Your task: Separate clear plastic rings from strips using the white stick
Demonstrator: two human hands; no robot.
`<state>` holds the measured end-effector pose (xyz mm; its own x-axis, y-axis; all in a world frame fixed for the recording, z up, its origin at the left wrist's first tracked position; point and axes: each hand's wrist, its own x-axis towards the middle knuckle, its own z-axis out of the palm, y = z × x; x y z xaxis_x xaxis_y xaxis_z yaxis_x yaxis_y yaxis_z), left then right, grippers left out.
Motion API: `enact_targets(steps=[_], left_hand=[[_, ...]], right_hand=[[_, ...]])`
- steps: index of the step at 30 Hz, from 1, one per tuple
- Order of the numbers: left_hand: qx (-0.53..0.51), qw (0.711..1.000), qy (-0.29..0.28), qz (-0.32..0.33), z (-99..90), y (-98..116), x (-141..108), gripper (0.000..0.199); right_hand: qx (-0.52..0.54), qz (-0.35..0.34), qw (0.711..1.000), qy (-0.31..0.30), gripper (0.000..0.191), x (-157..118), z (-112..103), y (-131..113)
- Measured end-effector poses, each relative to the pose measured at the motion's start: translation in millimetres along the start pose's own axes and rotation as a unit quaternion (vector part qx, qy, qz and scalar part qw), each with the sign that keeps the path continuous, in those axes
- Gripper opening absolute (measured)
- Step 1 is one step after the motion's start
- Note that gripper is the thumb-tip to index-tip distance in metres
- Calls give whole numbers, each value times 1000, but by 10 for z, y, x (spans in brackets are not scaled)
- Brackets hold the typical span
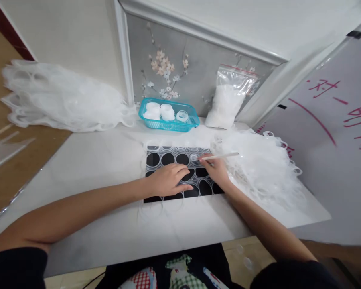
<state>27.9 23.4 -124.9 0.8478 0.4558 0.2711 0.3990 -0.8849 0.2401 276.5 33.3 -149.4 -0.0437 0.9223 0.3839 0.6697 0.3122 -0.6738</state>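
Note:
On the white table lies a black sheet [167,159] under a translucent sheet with rows of oval rings. My left hand [168,179] rests flat on its middle, fingers apart, holding nothing. At the sheet's right side my right hand [215,167] pinches a thin white stick [222,156], whose far end points right. The fingertips of that hand are beside a small clear ring [194,157] on the upper part of the sheet. Whether the stick touches the ring cannot be made out.
Behind the sheet stands a blue basket [172,126] with white rings. A zip bag [225,100] of white material leans on the wall. Translucent ring sheets are piled at left [69,98] and right [258,164]. A whiteboard [327,160] stands at the right.

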Motion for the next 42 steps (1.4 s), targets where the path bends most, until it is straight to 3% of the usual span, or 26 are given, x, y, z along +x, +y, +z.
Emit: enact_targets(steps=[3, 7, 15, 31, 42], left_hand=[[51, 998, -27, 20, 66, 11, 161, 62], [61, 997, -52, 9, 178, 31, 286, 55], [95, 995, -30, 22, 320, 7, 205, 59], [114, 993, -33, 20, 345, -4, 201, 62], [93, 995, -46, 6, 303, 5, 203, 57]], right_hand=[[66, 33, 997, -31, 30, -176, 129, 2], [82, 51, 995, -26, 31, -143, 160, 29], [74, 60, 995, -26, 29, -155, 144, 3], [76, 60, 995, -34, 37, -145, 151, 6], [66, 56, 996, -28, 31, -147, 161, 13]])
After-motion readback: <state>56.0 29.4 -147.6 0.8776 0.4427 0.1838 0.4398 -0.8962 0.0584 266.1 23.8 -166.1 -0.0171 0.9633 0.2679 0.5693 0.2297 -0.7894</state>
